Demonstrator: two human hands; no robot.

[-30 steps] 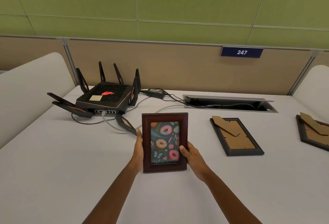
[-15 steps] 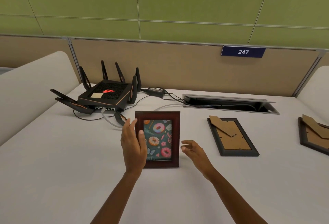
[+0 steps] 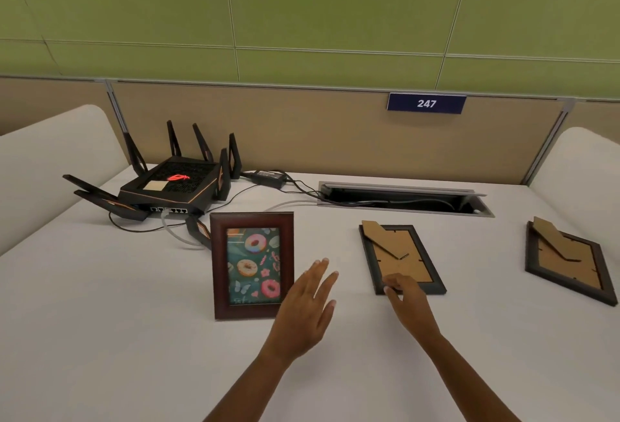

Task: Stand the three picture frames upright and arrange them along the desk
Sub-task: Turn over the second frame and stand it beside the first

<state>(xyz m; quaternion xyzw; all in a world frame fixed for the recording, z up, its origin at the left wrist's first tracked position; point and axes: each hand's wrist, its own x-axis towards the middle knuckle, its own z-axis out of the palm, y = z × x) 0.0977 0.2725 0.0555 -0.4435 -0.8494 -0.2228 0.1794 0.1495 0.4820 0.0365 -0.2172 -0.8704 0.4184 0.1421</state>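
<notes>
1. Red frame [image 3: 252, 265] upright mid-desk [image 3: 100, 321], near router [image 3: 167, 183].
2. Left hand [image 3: 307, 307] spread, free, just right of it.
3. Right hand [image 3: 404, 294] fingers curled on middle frame's [image 3: 401, 259] front edge; grip unclear.
4. Right frame [image 3: 568, 262] face-down near right edge.

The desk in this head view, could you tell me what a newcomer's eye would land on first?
Probably the brown frame with its bright doughnut picture, standing upright left of centre on the white desk. Behind it sits a black router with spiky antennas and a glowing red logo. To the right, two dark frames lie face down, the middle frame under the right hand, while the left hand hovers open beside the standing one.
</notes>
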